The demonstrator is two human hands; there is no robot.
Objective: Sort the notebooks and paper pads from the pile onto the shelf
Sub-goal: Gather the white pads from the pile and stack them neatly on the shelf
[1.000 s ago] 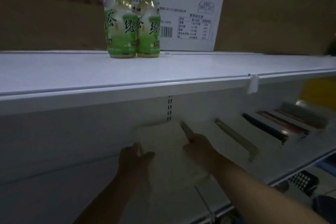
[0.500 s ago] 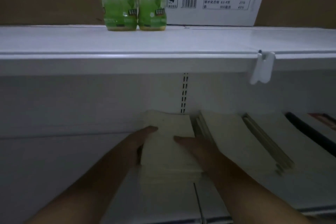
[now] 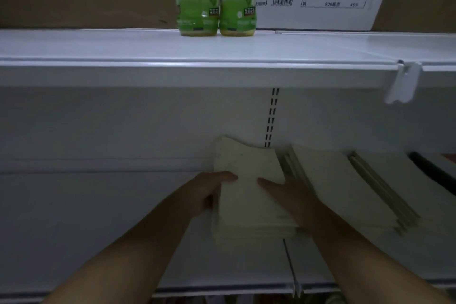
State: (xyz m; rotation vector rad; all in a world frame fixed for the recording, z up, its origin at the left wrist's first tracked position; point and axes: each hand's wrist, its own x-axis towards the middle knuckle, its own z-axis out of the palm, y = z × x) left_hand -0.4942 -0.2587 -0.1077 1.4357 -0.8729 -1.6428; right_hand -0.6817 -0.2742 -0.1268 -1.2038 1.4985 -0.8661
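Stack of cream paper pads (image 3: 249,202): plain covers, laid flat on the white lower shelf (image 3: 98,229), far edge wavy and close to the back panel, gripped at its sides by the left hand (image 3: 204,192) and the right hand (image 3: 291,197). First notebook stack (image 3: 330,187), pale and flat, is placed just beside it on the right. Second notebook stack (image 3: 404,187) is placed farther right.

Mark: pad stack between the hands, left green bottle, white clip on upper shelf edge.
pad stack (image 3: 249,197): head view, bare top sheet.
left green bottle (image 3: 197,7): head view, label.
white clip (image 3: 404,85): head view, hanging tab.
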